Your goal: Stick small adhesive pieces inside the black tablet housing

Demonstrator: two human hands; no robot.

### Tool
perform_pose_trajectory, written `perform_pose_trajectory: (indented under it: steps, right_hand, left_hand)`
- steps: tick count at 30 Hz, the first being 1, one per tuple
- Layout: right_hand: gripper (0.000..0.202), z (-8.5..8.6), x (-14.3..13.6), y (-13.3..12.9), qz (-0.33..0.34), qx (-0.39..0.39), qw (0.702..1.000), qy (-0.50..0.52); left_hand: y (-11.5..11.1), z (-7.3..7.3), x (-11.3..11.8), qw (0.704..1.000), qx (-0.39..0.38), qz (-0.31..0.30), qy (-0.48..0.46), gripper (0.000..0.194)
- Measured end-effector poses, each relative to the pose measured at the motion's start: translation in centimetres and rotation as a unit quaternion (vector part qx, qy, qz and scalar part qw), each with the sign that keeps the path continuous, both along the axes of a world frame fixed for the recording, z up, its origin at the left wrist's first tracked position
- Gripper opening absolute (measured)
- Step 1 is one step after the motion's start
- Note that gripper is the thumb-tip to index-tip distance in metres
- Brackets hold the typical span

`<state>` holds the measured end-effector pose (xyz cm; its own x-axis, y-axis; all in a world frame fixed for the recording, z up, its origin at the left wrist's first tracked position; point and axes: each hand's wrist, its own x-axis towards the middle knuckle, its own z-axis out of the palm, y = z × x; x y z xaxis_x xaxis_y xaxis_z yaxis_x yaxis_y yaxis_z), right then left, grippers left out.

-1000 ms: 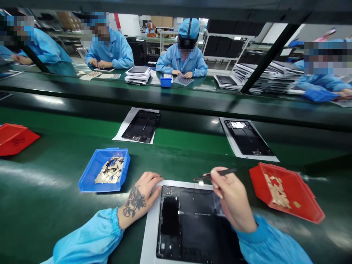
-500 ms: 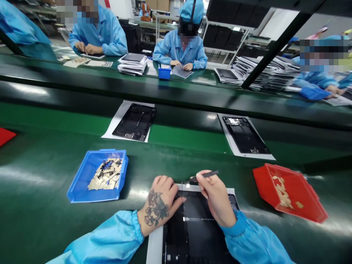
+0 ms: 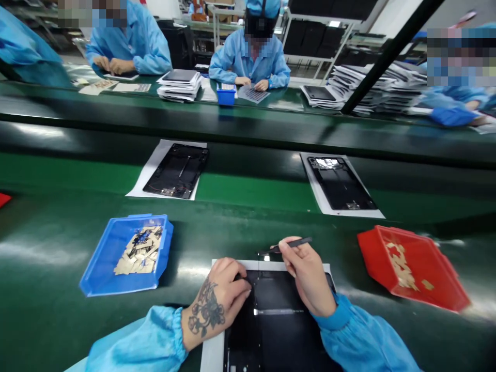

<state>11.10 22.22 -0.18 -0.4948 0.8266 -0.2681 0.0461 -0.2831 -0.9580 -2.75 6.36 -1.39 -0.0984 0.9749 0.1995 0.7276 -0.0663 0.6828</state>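
Note:
In the head view, a black tablet housing (image 3: 287, 336) lies on white paper in front of me. My left hand (image 3: 217, 297) rests over its upper left corner, fingers curled together at the edge and thumb bent against it. My right hand (image 3: 304, 268) pinches dark tweezers (image 3: 297, 242) above the housing's top edge, tips pointing left. A thin dark strand (image 3: 259, 262) stands up from that edge near the tips; whether the tips grip it is too small to tell. A pale ribbon strip (image 3: 277, 311) crosses the housing.
A blue bin (image 3: 93, 268) with pale tabs stands left, a red bin (image 3: 437, 263) with fewer tabs right. Beyond lie two more tablet housings, one left (image 3: 176, 170) and one right (image 3: 341, 183), on paper. Co-workers (image 3: 251, 57) sit across the line behind a dark rail (image 3: 240, 126).
My left hand has shifted slightly left and its thumb has drawn back toward the fingers. My right hand still holds the tweezers near the top edge. The camera view has shifted a little.

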Motion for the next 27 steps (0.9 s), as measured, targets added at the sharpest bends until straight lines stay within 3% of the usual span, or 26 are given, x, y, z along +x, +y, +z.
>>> perform_pose_trajectory:
  steps: [4,13,16,20,23,27]
  right_hand:
    - [0.036,-0.4,-0.1,-0.3,-0.005,-0.015,1.000,-0.006]
    - [0.033,-0.6,-0.2,-1.1,0.016,-0.009,1.000,-0.005]
    - [0.034,-0.7,-0.2,-1.5,0.026,-0.018,0.999,-0.006]
    - [0.033,-1.0,-0.3,-1.9,0.055,-0.030,0.998,-0.017]
    - [0.033,-1.4,-0.2,-2.2,0.071,-0.021,0.997,-0.028]
    - [0.031,-1.7,0.3,-2.6,0.091,0.030,0.994,-0.060]
  left_hand:
    - [-0.9,-0.3,-0.5,0.999,0.022,-0.014,-0.029,0.010]
    - [-0.3,-0.8,-0.6,0.992,0.031,0.083,-0.085,0.004]
    - [-0.6,-1.0,-0.5,0.988,0.119,0.092,0.033,0.013]
    - [-0.7,-1.2,-0.4,0.959,0.183,0.011,0.215,0.027]
    - [-0.7,-1.2,-0.4,0.955,0.179,-0.016,0.235,0.019]
    - [-1.2,-1.4,-0.4,0.955,0.149,-0.044,0.253,0.024]
